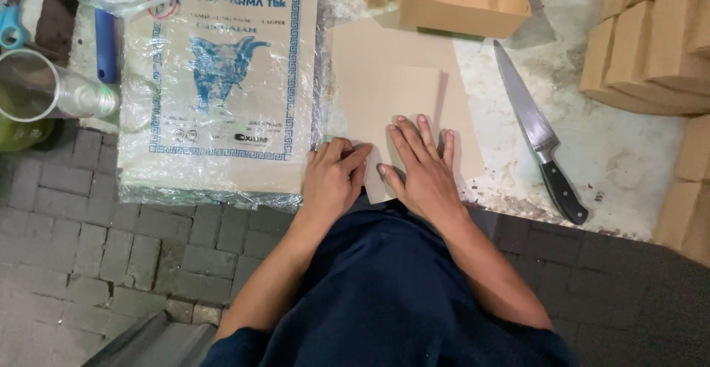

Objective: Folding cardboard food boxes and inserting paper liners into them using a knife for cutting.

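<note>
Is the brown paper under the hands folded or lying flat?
Folded: the paper shows a doubled flap with a shadowed edge, pressed by the right hand and left hand.

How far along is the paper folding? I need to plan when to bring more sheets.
Done: stacks of folded brown paper boxes at the right, one open brown box at the top. In hand: the left hand and right hand press a folded tan paper sheet flat. Left: the plastic-wrapped pack of brown paper sheets looks thick. A black-handled kitchen knife lies unused.
</note>
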